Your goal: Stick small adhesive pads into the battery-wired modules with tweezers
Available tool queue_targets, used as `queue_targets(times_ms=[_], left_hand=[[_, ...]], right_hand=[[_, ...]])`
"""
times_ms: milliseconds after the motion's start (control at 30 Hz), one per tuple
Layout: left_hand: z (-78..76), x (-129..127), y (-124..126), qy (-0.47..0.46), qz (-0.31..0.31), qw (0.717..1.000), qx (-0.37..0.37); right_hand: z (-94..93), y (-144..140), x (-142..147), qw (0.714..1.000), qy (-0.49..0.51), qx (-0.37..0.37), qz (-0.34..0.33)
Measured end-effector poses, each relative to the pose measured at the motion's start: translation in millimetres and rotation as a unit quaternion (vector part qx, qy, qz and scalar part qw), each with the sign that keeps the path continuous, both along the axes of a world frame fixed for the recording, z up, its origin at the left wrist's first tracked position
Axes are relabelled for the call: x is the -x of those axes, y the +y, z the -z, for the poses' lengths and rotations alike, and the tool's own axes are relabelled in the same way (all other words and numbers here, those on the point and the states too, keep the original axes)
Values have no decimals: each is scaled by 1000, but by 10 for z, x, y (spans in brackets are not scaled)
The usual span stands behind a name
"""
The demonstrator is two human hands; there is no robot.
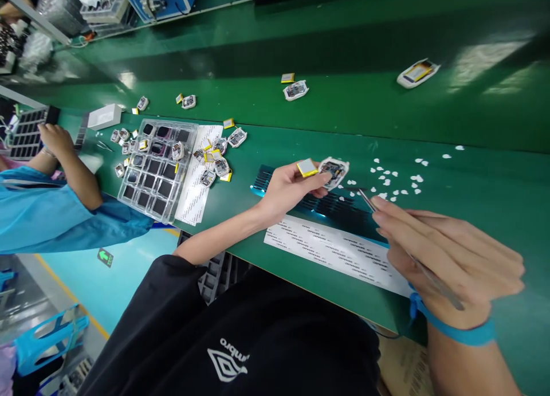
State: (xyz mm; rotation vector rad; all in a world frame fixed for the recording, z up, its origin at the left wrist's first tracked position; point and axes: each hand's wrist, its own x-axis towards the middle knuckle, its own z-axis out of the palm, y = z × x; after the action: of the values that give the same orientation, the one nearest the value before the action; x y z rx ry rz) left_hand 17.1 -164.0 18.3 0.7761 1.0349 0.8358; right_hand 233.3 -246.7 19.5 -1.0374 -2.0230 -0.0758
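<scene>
Here, at the green bench:

- The left hand (286,185) pinches a small white-framed module (334,171) by its edge, raised just above the dark perforated tray (344,210); a yellow-edged battery (306,167) hangs beside it.
- The right hand (447,253) is closed around thin metal tweezers (369,201), tips near the module.
- The module looks light, stiff and fragile; the frame rim seems the safest hold.
- White paper bits (397,178) lie scattered nearby.

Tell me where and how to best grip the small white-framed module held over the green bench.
Pinch the white-framed module by its outer rim, from the near-left side, as the left hand does. That probably keeps its exposed centre clear for the tweezers in the right hand.
</scene>
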Motion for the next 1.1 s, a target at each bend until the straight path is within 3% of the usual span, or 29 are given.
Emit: queue_targets(times_ms=[167, 300, 467, 600, 900, 1100], left_hand=[[-87, -12, -25, -21, -8, 999, 47], [-104, -21, -52, -28, -1, 999, 43], [-127, -28, -71, -7, 7, 999, 41], [-103, -31, -83, -7, 4, 1000, 23], [-50, -22, -96, -19, 1, 1000, -1], [-37, -23, -111, -17, -7, 1000, -4]], right_hand=[[9, 32, 25, 999, -34, 3, -7], [-6, 49, 49, 997, -69, -17, -23], [-50, 48, 62, 996, -83, 16, -36], [-48, 59, 78, 997, -52, 46, -45], [-43, 25, 120, 994, -105, -15, -34], [-82, 28, 163, 994, -101, -5, -35]])
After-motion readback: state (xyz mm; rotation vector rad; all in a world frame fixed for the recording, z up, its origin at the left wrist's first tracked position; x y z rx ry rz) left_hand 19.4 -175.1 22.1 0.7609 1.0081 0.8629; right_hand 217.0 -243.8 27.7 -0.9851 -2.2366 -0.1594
